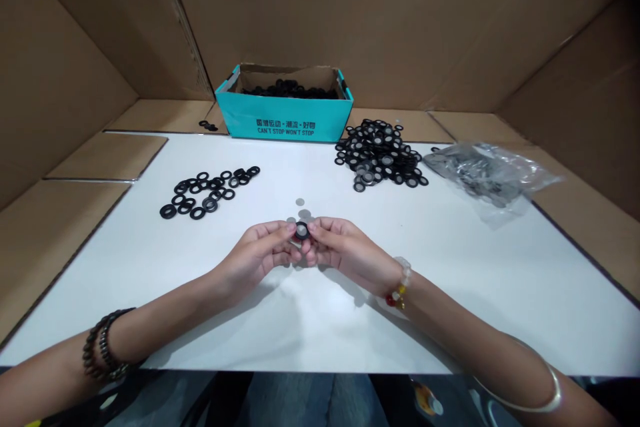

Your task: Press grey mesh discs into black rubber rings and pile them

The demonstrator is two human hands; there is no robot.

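My left hand [260, 255] and my right hand [346, 253] meet at the middle of the white table, and their fingertips pinch a black rubber washer [301, 230] from both sides. A grey metal disc seems to sit in its centre, though the fingers partly hide it. Several loose metal mesh discs [305, 214] lie just beyond my fingertips. A scattered group of plain black rubber washers [210, 191] lies ahead and to the left of my left hand. Ahead and to the right of my right hand is a heap of black washers with grey centres [377, 155].
A teal cardboard box [284, 121] holding black washers stands at the table's far edge. A clear plastic bag [487, 175] of grey parts lies at the right. A few washers [208, 125] sit beyond the table, and brown cardboard panels [320, 7] surround the white table [325, 320].
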